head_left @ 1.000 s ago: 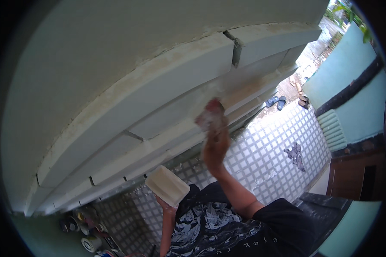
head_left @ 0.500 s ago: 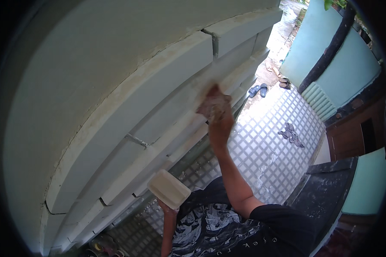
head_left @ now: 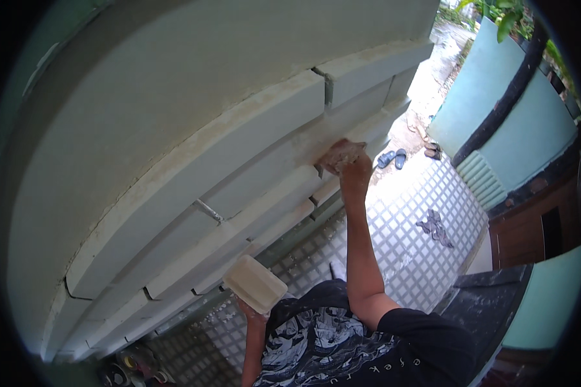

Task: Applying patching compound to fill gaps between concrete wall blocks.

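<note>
Closest to me, my left hand (head_left: pixel 250 314) is raised in front of my dark patterned shirt (head_left: pixel 329 342), gripping from below a pale, boxy rectangular block (head_left: pixel 255 284) smeared with light filler; my fingers are closed around its underside, mostly hidden by the block itself. It sits just off the lowest ledges of the wall.

Further out, my right arm stretches straight up and away. My right hand (head_left: pixel 355 173) is clenched on a brownish, crumpled pad (head_left: pixel 341 155), whether sandpaper or a rag I cannot tell, and presses it flat against the wall. The pad touches a pale green stepped moulding band (head_left: pixel 252 187), just below the vertical joint (head_left: pixel 328 87) between two raised blocks, where the paint looks chalky and rubbed.

Below my arm lies the floor (head_left: pixel 400 238) with its white-and-grey grid tiles, a dark crumpled cloth (head_left: pixel 434 227) on it, well apart from me. Beyond that, near the wall's far end, a pair of blue sandals (head_left: pixel 392 158) sits on the ground. Farthest off stands a pale teal wall (head_left: pixel 497 109) with a dark pipe running down it.
</note>
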The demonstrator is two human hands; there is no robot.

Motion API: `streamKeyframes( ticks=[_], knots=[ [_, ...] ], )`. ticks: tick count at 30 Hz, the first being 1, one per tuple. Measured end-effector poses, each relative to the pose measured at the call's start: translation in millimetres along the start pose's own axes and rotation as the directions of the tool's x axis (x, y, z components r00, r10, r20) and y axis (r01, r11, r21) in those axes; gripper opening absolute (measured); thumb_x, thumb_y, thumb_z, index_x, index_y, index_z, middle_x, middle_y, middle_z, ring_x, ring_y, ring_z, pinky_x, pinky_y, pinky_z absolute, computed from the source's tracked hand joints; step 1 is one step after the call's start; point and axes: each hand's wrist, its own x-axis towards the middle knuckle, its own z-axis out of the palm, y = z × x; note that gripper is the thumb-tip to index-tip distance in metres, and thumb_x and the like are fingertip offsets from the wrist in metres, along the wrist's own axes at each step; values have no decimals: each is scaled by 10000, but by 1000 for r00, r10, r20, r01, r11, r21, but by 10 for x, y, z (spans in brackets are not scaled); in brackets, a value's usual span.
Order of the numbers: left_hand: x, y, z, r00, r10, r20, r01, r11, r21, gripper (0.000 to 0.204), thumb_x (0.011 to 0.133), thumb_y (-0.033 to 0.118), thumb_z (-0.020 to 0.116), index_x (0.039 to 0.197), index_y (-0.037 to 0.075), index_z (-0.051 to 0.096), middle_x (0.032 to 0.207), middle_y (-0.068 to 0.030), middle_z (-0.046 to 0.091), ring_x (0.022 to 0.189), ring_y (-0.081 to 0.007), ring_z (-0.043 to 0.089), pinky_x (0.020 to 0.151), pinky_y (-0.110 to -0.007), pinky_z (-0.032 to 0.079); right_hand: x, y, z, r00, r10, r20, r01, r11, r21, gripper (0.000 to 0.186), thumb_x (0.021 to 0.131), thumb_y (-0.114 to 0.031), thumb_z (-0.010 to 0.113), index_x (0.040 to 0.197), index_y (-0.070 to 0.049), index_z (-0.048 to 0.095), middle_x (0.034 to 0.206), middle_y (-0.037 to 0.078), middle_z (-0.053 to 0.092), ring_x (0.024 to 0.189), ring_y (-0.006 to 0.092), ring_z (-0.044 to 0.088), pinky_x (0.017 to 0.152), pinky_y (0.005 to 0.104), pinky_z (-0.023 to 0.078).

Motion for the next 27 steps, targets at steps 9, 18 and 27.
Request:
streamKeyframes(
  ticks=[9, 18, 27],
  knots=[
    [-44, -74, 336, 954, -284, -100, 187, 819, -542, 620, 889, 554, 396, 1364, 158, 354, 1273, -78, 520, 1094, -309, 567, 885, -523, 490, 585, 497, -127, 973, -179, 148, 227, 869, -440, 198, 839, -72, 452, 961, 75, 503, 905, 217, 599, 762, 326, 647, 582, 398, 565],
    [-207, -325, 371, 951, -190, -246, 61, 890, -453, 567, 899, 527, 406, 1348, 181, 384, 1269, -43, 528, 1106, -296, 561, 905, -513, 476, 579, 762, -114, 842, -533, 76, 370, 469, -802, 209, 839, -77, 433, 979, 63, 499, 966, 226, 556, 809, 394, 603, 710, 453, 501],
    [-324, -377, 220, 940, -219, -261, 81, 888, -453, 545, 885, 538, 418, 1306, 192, 427, 1232, -16, 549, 1073, -258, 584, 857, -465, 509, 365, 474, -62, 986, -167, 27, 155, 831, -534, 209, 834, -93, 403, 993, 39, 430, 845, 195, 547, 825, 367, 598, 721, 430, 498]
  ],
)
